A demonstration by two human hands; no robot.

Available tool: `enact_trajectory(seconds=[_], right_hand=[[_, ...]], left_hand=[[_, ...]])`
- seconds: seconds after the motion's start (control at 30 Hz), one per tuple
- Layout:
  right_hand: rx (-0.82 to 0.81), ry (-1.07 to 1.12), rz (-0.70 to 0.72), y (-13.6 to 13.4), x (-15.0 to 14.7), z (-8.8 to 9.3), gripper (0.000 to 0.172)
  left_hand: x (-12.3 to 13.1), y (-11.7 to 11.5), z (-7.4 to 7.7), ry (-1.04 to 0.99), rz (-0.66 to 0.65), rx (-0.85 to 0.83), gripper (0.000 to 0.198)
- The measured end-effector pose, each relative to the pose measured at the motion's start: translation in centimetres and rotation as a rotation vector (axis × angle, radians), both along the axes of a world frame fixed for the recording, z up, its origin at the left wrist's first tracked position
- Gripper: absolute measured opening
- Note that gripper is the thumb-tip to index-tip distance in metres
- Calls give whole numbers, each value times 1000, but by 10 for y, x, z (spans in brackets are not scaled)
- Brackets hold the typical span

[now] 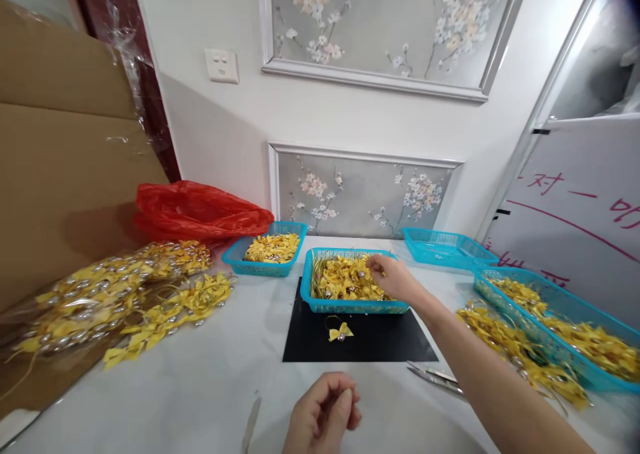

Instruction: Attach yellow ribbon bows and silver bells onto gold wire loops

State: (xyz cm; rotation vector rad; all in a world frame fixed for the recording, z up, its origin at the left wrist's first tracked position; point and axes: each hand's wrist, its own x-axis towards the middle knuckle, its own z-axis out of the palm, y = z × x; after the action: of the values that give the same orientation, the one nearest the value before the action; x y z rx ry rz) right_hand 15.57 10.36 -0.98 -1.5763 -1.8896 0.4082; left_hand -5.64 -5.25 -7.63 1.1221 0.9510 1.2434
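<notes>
My right hand (391,275) reaches over the right side of a blue plastic basket (357,309) heaped with yellow ribbon bows (345,277). Its fingertips are pinched together at the heap; what lies between them, if anything, is too small to make out. My left hand (324,411) rests low in front, fingers curled in and thumb against them, with nothing showing in it. Between the hands, one yellow bow (341,334) with a silvery bead and a thin loop lies on a black mat (360,347). The basket stands partly on that mat.
Metal scissors or tweezers (436,377) lie by my right forearm. On the right are a basket of bows (560,341), a loose bow pile (520,354) and another blue basket (445,249). To the left are bagged bows (100,301), another bow basket (265,267) and a red bag (200,211).
</notes>
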Motion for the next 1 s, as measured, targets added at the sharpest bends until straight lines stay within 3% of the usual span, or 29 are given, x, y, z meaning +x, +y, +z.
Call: enact_trajectory(seconds=[0.13, 0.27, 0.43, 0.53, 0.63, 0.73, 0.8, 1.0], right_hand=[[-7, 247, 76, -14, -1, 4, 23], [-17, 488, 178, -48, -11, 15, 13], [-102, 677, 327, -107, -33, 30, 14], [-167, 750, 382, -139, -44, 28, 14], [-262, 832, 454, -162, -47, 22, 15], [-337, 853, 480, -173, -44, 16, 15], [-357, 848, 480, -176, -40, 14, 14], [-328, 880, 404, -179, -32, 10, 16]], left_hand=[[1, -1, 1, -22, 26, -5, 40], [1, -1, 9, -47, 94, -45, 37], [-1, -7, 41, -1, 207, 0, 29], [1, -13, 60, -36, 174, 61, 27], [4, -21, 70, -59, 129, 115, 38], [4, -27, 74, -28, 25, 75, 40], [3, -29, 75, 38, -42, 19, 29], [9, -27, 77, 113, -48, -91, 17]])
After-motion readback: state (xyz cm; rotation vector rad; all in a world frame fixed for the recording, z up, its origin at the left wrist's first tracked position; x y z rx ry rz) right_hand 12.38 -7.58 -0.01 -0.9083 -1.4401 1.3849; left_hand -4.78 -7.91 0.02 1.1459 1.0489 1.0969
